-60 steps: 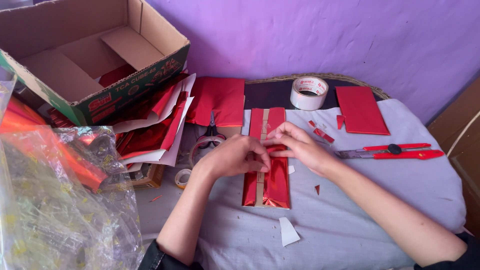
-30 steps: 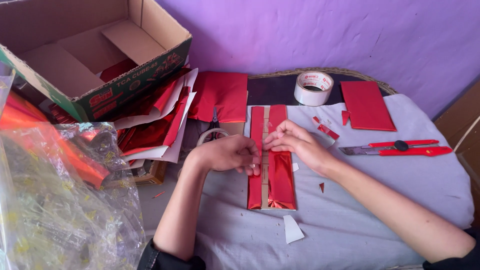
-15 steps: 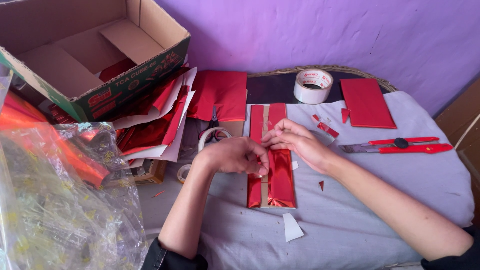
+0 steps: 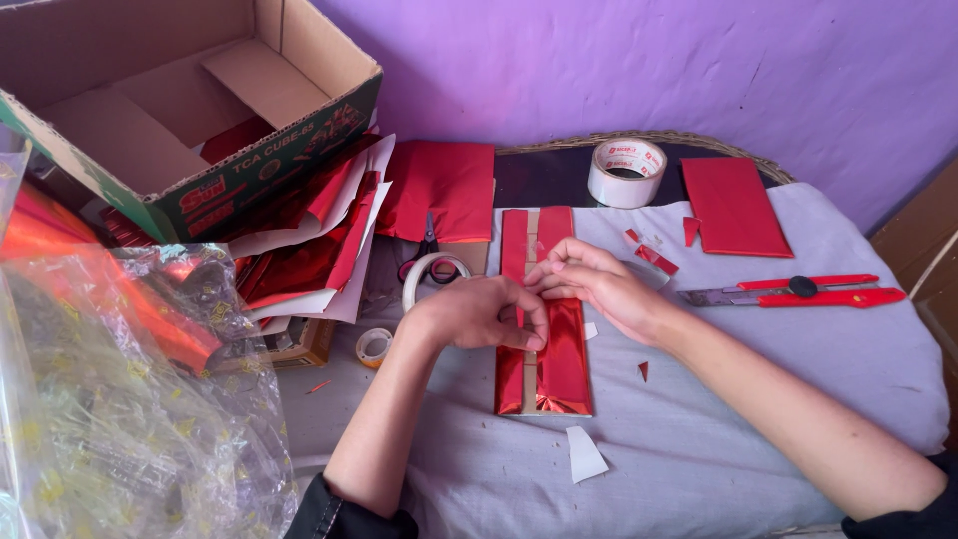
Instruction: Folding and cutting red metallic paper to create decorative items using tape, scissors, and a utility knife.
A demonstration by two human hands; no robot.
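Nearest, bottom left: crumpled clear cellophane sheeting (image 4: 110,399) with a red foil roll under it. On the grey cloth-covered worktop (image 4: 718,439), a small white paper scrap (image 4: 584,454).

Mid-worktop: long flat red foil-wrapped packet (image 4: 544,349) lying lengthwise, brown seam strip down its middle. Left hand (image 4: 479,311) curled, fingertips pressing on the seam; right hand (image 4: 599,284) pinching at the same strip just beside it, holding no tool. Apparently the seam-sealing step, with foil edges being held together along the strip. Next move, by judgement: steady pressure along the seam while keeping the edges aligned.

Right: red-handled utility knife (image 4: 798,291), well apart from the hands. Left: small tape ring (image 4: 374,346), loose red foil sheets (image 4: 309,250).

Farther back: white roll of clear packing tape (image 4: 627,172), flat red rectangular packet (image 4: 733,205), open cardboard box (image 4: 170,100) against the purple wall (image 4: 649,60).
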